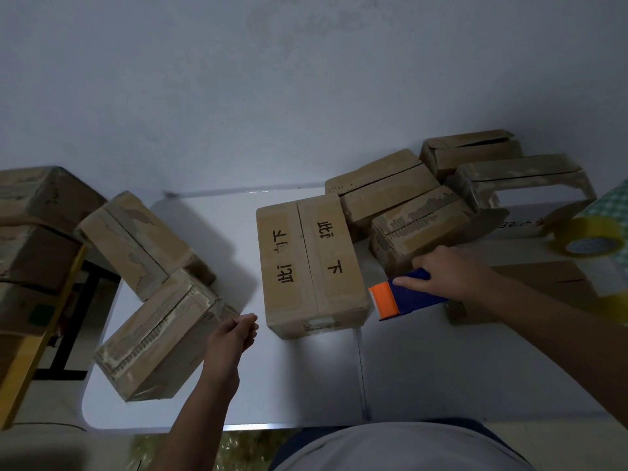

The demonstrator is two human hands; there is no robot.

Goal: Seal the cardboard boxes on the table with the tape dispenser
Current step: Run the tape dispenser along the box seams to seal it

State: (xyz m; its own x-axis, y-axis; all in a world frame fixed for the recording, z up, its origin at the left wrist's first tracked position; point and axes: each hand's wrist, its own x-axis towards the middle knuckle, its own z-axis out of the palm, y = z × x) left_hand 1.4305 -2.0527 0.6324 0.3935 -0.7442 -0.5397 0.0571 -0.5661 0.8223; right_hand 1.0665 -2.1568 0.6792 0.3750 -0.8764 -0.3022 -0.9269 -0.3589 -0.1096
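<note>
A cardboard box with black characters point(307, 263) lies in the middle of the white table point(306, 379), its centre seam running away from me. My right hand point(448, 270) grips a blue and orange tape dispenser point(404, 295) just right of that box's near right corner. My left hand point(234, 334) hovers left of the box's near left corner, fingers loosely curled with nothing in them. Two boxes lie at the left: one tilted near me point(159, 338) and one behind it point(136, 243). Several more boxes point(421, 226) crowd the back right.
Rolls of yellowish tape point(588, 236) sit at the far right on a stack of flat cartons. More boxes point(34, 232) are piled off the table's left edge, beside a yellow bar point(37, 345). A pale wall stands behind the table.
</note>
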